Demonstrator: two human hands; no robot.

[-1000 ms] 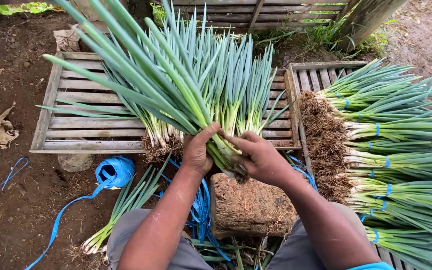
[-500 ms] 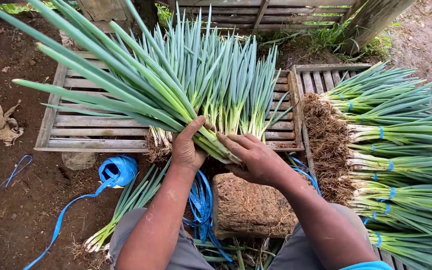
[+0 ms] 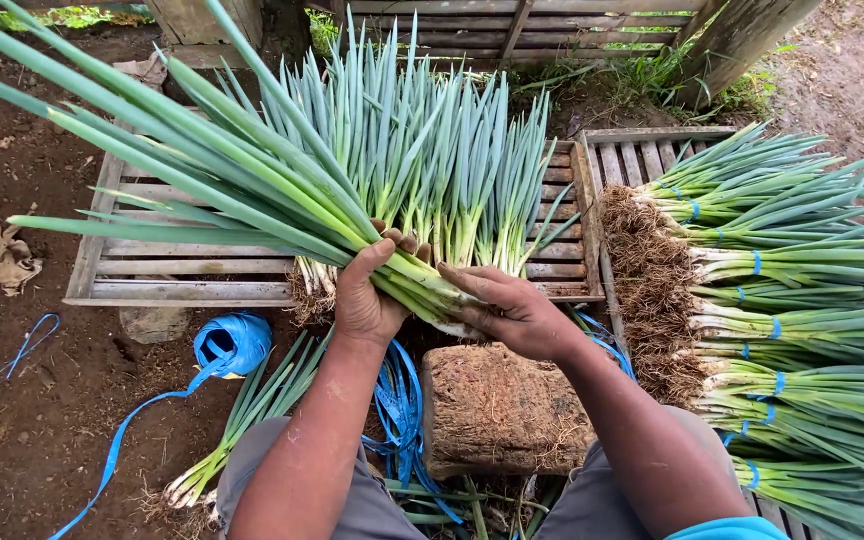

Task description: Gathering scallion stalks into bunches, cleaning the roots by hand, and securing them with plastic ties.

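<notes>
Head view: you're gripping 1 bundle of green onions with both hands. Your left hand is wrapping tight around the pale stalks near the root end, thumb on top, fingers curled under. Your right hand is closing over the same stalks just beside the left, palm down, fingers covering the root end, so the roots are hidden. The bundle is tilting up and to the left, leaves fanning past the top-left edge of the frame.

Behind the hands, a loose row of green onions is lying on a wooden slatted crate, leaves pointing away from you. To the right, a stack of tied bundles with blue bands is resting on a 2nd slatted crate, roots facing left. A block of wood is sitting between your knees, just below the right hand. A roll of blue plastic twine is lying on the dirt near your left knee, tail trailing down-left. A few loose onions are lying beside it. A crumpled rag is lying well apart at the left.
</notes>
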